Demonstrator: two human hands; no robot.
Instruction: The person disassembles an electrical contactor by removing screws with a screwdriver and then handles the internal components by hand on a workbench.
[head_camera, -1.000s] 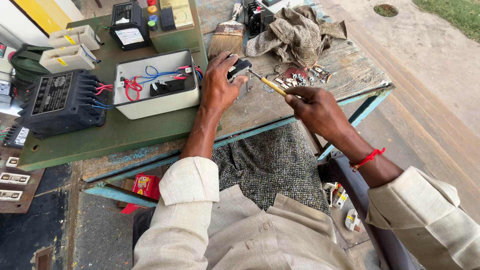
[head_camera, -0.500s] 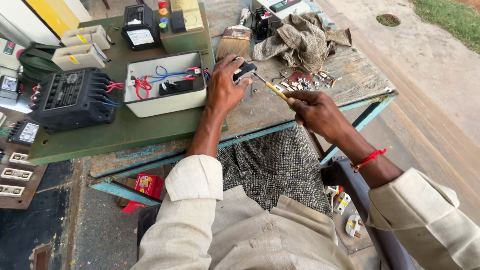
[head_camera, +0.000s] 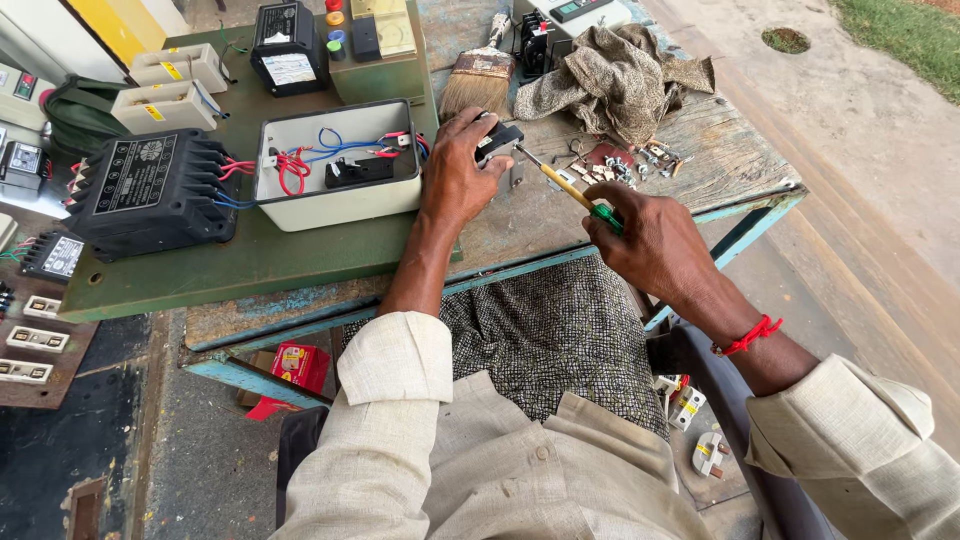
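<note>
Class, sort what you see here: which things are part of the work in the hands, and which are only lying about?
In use: left hand, small black part, right hand, screwdriver.
Lying about: paintbrush, rag, open wired box, black unit, loose screws.

Rough, weathered wooden desk (head_camera: 720, 160); crumpled cloth rag (head_camera: 620, 80); glossy plastic-handled, metal-shafted screwdriver (head_camera: 570, 188); matt black plastic component (head_camera: 497, 142).

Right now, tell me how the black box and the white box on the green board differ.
The black box is dark, closed and ribbed; the white box is pale and open, showing red and blue wires inside. The left hand lies beside the white box, away from the black one. Both have red and blue wires.
</note>
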